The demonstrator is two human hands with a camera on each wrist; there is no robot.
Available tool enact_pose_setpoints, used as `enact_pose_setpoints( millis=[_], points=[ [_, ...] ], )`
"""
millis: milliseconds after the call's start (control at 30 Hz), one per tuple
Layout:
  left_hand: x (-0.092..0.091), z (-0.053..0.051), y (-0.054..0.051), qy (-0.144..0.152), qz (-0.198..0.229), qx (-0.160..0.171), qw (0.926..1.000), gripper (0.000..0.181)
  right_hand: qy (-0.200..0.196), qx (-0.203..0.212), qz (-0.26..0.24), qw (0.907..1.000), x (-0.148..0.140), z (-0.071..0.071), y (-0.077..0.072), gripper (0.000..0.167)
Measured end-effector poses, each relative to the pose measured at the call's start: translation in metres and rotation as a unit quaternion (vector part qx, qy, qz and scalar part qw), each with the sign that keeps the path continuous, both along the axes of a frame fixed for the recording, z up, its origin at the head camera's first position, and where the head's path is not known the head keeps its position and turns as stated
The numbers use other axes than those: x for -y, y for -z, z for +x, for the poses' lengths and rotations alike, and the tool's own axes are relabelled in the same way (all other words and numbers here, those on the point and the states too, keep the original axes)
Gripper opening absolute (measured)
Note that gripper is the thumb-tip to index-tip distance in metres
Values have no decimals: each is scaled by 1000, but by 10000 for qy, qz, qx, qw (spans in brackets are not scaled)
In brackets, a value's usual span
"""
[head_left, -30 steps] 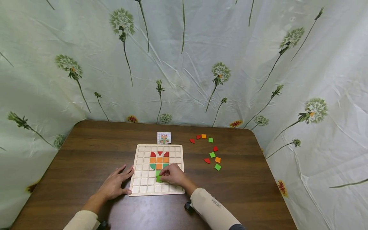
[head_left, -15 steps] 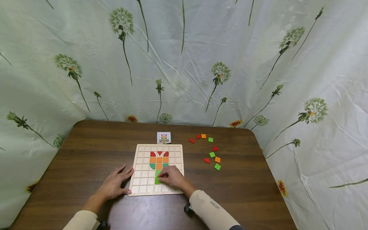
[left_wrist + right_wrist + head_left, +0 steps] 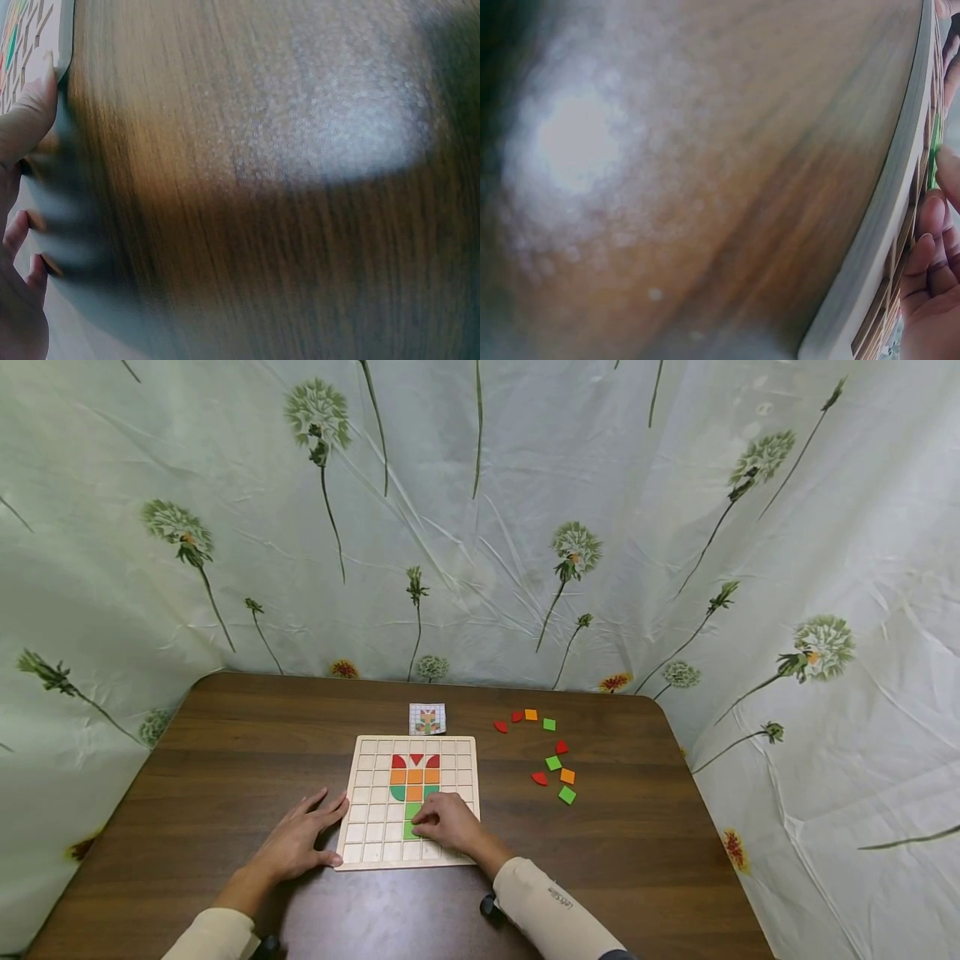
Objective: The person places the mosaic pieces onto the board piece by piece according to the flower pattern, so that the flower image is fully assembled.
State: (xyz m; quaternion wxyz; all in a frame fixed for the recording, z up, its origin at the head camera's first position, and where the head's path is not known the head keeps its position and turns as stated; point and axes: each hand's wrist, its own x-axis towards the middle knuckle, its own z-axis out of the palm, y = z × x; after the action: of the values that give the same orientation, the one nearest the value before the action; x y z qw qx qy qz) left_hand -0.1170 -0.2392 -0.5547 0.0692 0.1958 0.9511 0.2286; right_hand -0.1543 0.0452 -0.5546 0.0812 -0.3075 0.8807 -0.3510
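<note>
A wooden grid board [image 3: 373, 833] holds red, orange, teal and green pieces. My right hand [image 3: 448, 821] is over its lower middle, fingertips on the lower light green square [image 3: 410, 832], which lies in a cell below another green square [image 3: 412, 811]. In the right wrist view the thumb and fingers of my right hand [image 3: 934, 262] are bent beside a green piece [image 3: 934, 154]. My left hand [image 3: 298, 839] has its fingers spread at the board's left edge; in the left wrist view the thumb of that hand [image 3: 26, 124] touches the board's corner [image 3: 60, 45].
A small pattern card [image 3: 427, 719] lies behind the board. Loose red, orange and green pieces lie to the right, among them an orange square [image 3: 567, 776] and a green square [image 3: 567, 795]. A flower-patterned curtain [image 3: 480, 568] stands behind the brown table [image 3: 637, 860].
The lower green square, at first slightly askew under my right fingers, has shifted a little left and lies square in its cell. My left hand has stayed at the board's edge.
</note>
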Motion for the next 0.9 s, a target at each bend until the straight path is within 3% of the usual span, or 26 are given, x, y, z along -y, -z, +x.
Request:
enact_pose_setpoints(
  millis=[200, 467, 633, 900],
  points=[
    [0, 0, -1, 23, -15, -34, 10000, 91, 2, -29, -123, 9999, -1, 0, 2, 10],
    [1, -1, 1, 6, -45, 59, 10000, 91, 243, 134, -687, 9972, -21, -4, -3, 10],
    [0, -1, 2, 57, 17, -55, 10000, 90, 717, 270, -720, 9945, -51, -8, -4, 11],
    [1, 0, 1, 84, 12, -128, 9999, 90, 1699, -132, -760, 9824, -115, -15, 1, 12]
  ],
)
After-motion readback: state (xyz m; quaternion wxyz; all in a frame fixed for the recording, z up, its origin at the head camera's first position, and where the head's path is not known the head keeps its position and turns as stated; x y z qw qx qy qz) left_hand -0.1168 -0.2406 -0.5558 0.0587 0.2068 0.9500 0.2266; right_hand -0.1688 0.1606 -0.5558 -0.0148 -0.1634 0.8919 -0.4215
